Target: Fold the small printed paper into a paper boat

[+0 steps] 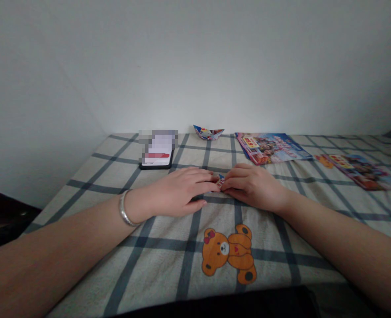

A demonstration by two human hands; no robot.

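My left hand (177,192) lies palm down on the checked cloth (169,260), fingers stretched toward the middle, a silver bracelet (124,210) on its wrist. My right hand (251,185) rests opposite it with fingers curled together. The fingertips of both hands meet on a small piece of coloured printed paper (220,178), mostly hidden under them. A folded paper boat (208,132) of the same kind of printed paper stands at the far edge by the wall.
A phone (157,152) lies at the back left of the cloth. Two colourful leaflets lie to the right: one (271,148) behind my right hand, another (361,170) farther right. An orange bear print (230,251) marks the cloth near me. A white wall rises behind.
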